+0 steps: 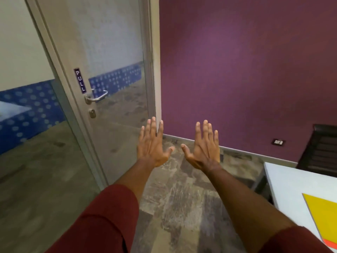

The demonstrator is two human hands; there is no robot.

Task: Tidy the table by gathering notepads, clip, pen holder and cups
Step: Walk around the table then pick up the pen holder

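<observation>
Out in front of the camera, over the mottled grey-brown carpet floor (175, 198), both arms are stretched forward with dark red sleeves (102, 220) pushed up. The left hand (152, 145) and right hand (204, 148) are spread flat, backs up, fingers splayed, holding nothing, thumbs close but apart. Behind them sits a grey-framed glass door (109, 73) with a purple "PULL" sticker (79, 80) above its metal lever handle (95, 96), next to a plum-coloured wall (246, 70). The white table (284, 181) only pokes in at lower right, carrying a flat yellow notepad (322, 210) with an orange one (331, 242) just below it; can't see any cups, clip or pen holder.
</observation>
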